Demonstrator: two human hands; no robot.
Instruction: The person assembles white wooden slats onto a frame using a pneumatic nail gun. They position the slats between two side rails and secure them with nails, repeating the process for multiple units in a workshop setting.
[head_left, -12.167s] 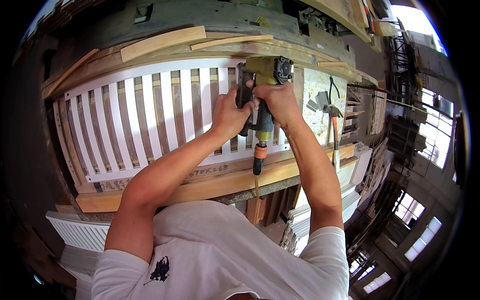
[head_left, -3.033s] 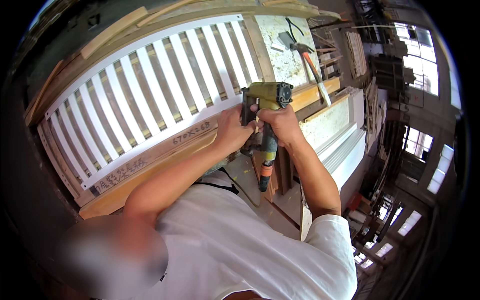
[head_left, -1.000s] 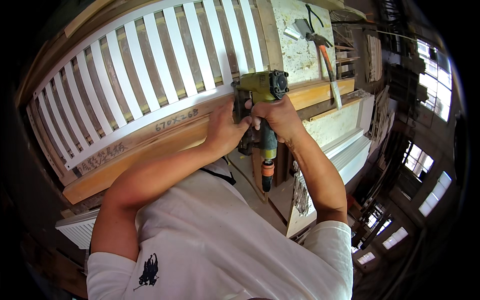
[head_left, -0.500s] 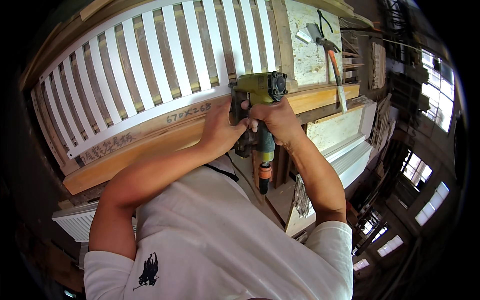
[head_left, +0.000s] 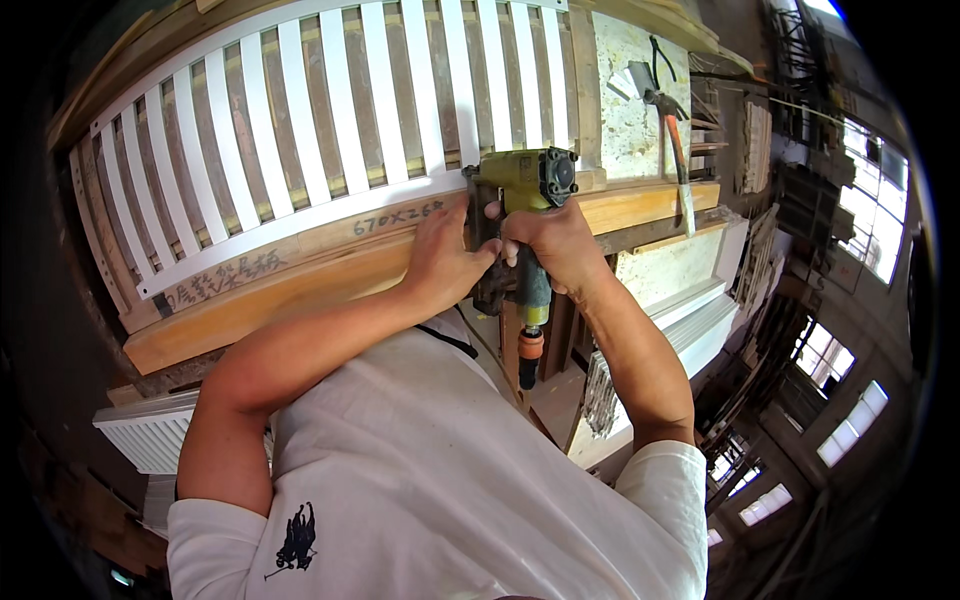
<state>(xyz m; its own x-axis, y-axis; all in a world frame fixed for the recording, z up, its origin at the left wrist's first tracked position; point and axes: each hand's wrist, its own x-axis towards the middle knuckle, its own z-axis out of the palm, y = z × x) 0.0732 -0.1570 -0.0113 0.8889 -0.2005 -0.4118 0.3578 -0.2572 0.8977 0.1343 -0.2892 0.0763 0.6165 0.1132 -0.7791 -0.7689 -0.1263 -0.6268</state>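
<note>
A white slatted panel (head_left: 215,257) lies across a wooden frame at the far side of the bench. My right hand (head_left: 560,245) is wrapped around the grip of a green-and-black nail gun (head_left: 522,172). Its nose meets the near rail of the panel at a slat end. Just left of the gun, my left hand (head_left: 440,255) rests against the dark magazine, thumb toward the grip and fingers partly hidden behind it. An orange-and-black hose coupling (head_left: 530,350) hangs below the grip.
A hammer (head_left: 675,140) with an orange handle lies on a stained board at the far right, beside pliers (head_left: 660,60). A wooden beam (head_left: 270,300) with handwriting on the strip above it runs along the near edge. White slatted panels (head_left: 150,435) are stacked at left.
Both hands and the nail gun sit slightly farther left along the panel's near rail. The view has shifted a little. My hold on the gun looks the same.
</note>
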